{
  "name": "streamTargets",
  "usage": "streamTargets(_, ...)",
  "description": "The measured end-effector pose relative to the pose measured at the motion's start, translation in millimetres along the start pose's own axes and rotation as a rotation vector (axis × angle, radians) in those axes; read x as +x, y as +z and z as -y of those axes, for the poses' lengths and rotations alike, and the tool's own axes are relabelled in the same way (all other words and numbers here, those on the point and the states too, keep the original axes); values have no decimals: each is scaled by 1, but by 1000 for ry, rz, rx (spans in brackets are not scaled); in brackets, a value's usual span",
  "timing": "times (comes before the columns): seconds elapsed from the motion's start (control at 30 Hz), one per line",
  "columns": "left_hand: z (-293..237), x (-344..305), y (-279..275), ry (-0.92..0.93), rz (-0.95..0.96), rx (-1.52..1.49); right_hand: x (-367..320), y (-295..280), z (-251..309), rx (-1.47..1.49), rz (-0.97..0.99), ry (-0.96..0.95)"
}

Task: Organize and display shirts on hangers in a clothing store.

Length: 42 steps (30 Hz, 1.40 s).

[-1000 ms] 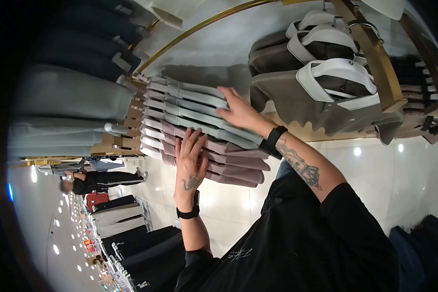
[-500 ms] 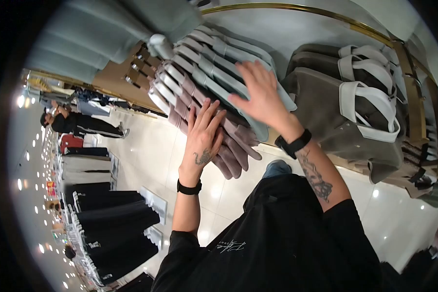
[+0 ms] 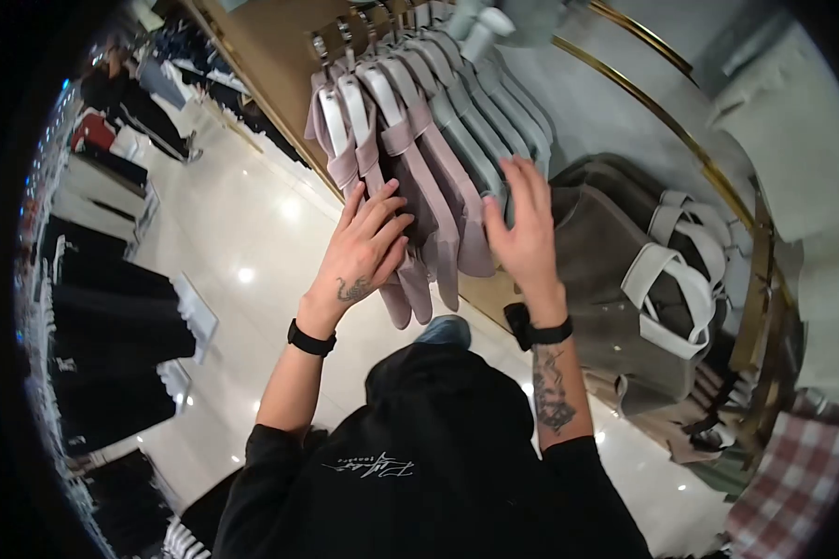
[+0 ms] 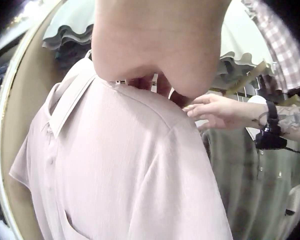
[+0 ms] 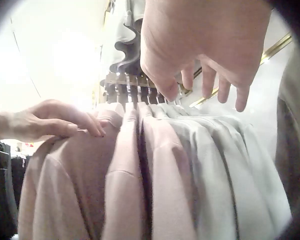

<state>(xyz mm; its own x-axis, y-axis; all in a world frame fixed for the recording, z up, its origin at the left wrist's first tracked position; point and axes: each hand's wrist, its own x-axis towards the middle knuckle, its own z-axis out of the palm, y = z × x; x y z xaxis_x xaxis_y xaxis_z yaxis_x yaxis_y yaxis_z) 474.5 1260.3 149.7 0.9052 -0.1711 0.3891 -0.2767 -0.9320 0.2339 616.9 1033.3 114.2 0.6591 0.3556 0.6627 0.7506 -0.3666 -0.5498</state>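
Note:
Several pink shirts [image 3: 446, 200] hang on white hangers [image 3: 357, 107], side by side with pale green shirts [image 3: 471, 130] on the same rack. My left hand [image 3: 364, 244] rests its spread, mostly straight fingers on the shoulders of the front pink shirts. In the left wrist view a pink polo shirt [image 4: 115, 160] with a collar and button front hangs under that hand. Fingers extended, my right hand [image 3: 527, 238] is over the place where pink meets green. The right wrist view shows the right hand [image 5: 205, 55] above the shirt shoulders, with nothing in its grasp.
Dark grey-brown shirts with white collars [image 3: 657, 279] hang close on the right, by a gold rail [image 3: 662, 102]. A plaid garment [image 3: 797, 466] is at the lower right. Dark clothes [image 3: 112, 326] hang across the tiled floor [image 3: 252, 233]. Another person [image 3: 135, 102] stands far left.
The view has turned, so the rack now runs toward the top. My right hand has gone from the green shirts to the border with the pink ones. The left hand stays on the pink shirts.

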Motion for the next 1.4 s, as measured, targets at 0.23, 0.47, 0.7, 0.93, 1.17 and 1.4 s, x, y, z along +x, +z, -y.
streamTargets(0.23, 9, -14, 5, -26, -67, -72, -7, 25, 29, -126, 220, -100)
streamTargets(0.47, 26, -38, 2, -69, -102, -132, -1, 21, 13, -242, 136, 39)
streamTargets(0.7, 53, -60, 4, -47, -202, -227, -3, 34, 97, -26, 272, -45)
streamTargets(0.93, 72, -75, -5, 47, -201, -279, -24, 72, 100, -284, 248, 39)
streamTargets(1.17, 83, -81, 13, 106, -241, -409, -29, 57, 83, -353, 208, 176)
streamTargets(1.4, 69, -78, 13, 65, -184, -455, -45, 52, 98, -404, 246, 192)
